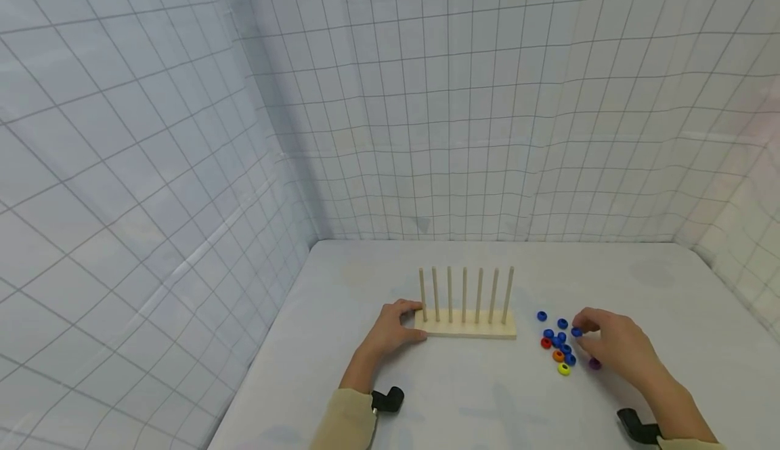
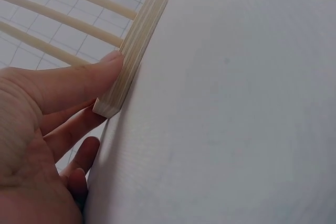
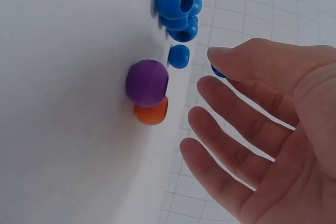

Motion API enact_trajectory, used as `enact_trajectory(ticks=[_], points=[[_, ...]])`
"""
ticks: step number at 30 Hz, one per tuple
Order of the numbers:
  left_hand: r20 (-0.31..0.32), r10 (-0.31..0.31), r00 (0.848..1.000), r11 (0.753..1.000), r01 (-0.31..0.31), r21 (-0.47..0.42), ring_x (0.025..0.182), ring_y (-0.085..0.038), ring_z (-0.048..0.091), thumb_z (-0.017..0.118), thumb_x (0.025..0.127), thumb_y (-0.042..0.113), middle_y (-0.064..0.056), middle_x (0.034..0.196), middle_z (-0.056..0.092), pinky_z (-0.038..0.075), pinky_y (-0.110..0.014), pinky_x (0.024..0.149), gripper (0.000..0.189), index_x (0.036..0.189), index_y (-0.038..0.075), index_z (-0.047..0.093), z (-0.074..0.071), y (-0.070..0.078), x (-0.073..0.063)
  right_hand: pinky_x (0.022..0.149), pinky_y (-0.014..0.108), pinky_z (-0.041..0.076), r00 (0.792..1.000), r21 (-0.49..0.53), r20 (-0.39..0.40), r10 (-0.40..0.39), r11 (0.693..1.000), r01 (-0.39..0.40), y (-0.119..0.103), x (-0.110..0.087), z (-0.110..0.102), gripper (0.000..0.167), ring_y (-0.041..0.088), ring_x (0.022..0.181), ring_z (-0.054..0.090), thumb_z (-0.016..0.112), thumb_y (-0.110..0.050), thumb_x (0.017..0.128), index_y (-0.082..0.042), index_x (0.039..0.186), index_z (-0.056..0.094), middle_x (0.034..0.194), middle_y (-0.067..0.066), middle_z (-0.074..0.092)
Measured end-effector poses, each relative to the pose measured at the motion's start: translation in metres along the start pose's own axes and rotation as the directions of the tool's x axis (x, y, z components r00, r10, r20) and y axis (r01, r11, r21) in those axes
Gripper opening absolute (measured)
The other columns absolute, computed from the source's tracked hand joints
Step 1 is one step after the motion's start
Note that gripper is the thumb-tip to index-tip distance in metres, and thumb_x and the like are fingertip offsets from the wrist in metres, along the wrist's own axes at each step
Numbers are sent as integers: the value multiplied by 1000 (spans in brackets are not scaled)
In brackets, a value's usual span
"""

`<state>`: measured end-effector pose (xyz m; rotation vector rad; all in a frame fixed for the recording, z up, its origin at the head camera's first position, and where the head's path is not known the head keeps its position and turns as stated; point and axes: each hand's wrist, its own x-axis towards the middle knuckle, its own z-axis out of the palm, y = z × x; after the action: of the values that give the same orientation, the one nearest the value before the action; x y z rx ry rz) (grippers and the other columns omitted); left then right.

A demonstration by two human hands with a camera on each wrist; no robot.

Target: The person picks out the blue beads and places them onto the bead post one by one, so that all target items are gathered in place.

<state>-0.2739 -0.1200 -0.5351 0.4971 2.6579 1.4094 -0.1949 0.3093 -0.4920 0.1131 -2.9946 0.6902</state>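
A wooden base with several upright pegs [image 1: 469, 328] stands on the table. My left hand [image 1: 390, 328] grips its left end, thumb on the front edge and fingers at the back; the left wrist view shows the thumb [image 2: 113, 64] against the base's side [image 2: 134, 40]. To the right, my right hand [image 1: 618, 345] pinches a blue bead [image 1: 577, 331] between thumb and fingers. In the right wrist view that bead [image 3: 218, 72] is mostly hidden behind the thumb, and the other fingers are spread. A purple bead [image 3: 147, 83] lies under the hand, with an orange bead [image 3: 151, 113] beside it.
Several loose blue beads [image 1: 562, 324] lie between the pegs and my right hand. Among them are a red bead [image 1: 546, 343], an orange bead [image 1: 558, 355] and a yellow bead [image 1: 564, 369]. White gridded sheets [image 1: 451, 132] hang behind and beside the white table [image 1: 463, 396].
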Motion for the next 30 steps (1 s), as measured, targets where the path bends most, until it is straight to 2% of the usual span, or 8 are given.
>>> enact_trajectory(ticks=[5, 9, 16, 30], points=[[9, 35, 999, 999, -35, -23, 134, -33, 45, 88, 77, 16, -7, 135, 61, 35, -53, 112, 60, 132, 11, 67, -1, 0, 0, 72, 53, 52, 999, 8, -52, -15, 1000, 15, -3, -2, 0, 24, 28, 85, 64, 82, -12, 80, -13, 101, 70, 94, 4, 73], [16, 66, 998, 997, -65, -51, 134, -33, 47, 88, 77, 13, -10, 136, 61, 35, -53, 112, 59, 131, 8, 66, -2, -2, 1, 74, 55, 52, 997, 18, -81, -16, 1000, 17, -8, -2, 0, 24, 32, 88, 63, 82, -14, 81, -13, 102, 70, 93, 3, 73], [19, 54, 998, 997, -53, -50, 135, -32, 47, 88, 76, 14, -10, 137, 61, 33, -53, 113, 61, 132, 8, 66, -2, -6, 1, 76, 55, 53, 989, 32, -142, -40, 998, 45, -18, 0, -2, 23, 33, 88, 65, 81, -15, 82, -13, 103, 70, 94, 4, 73], [12, 59, 998, 997, -59, -45, 135, -34, 48, 87, 78, 14, -12, 137, 61, 34, -54, 113, 58, 132, 7, 66, 1, -5, 0, 80, 55, 55, 970, 61, -240, -34, 997, 50, -33, 4, -7, 25, 34, 93, 65, 82, -14, 83, -13, 104, 69, 96, 7, 72]])
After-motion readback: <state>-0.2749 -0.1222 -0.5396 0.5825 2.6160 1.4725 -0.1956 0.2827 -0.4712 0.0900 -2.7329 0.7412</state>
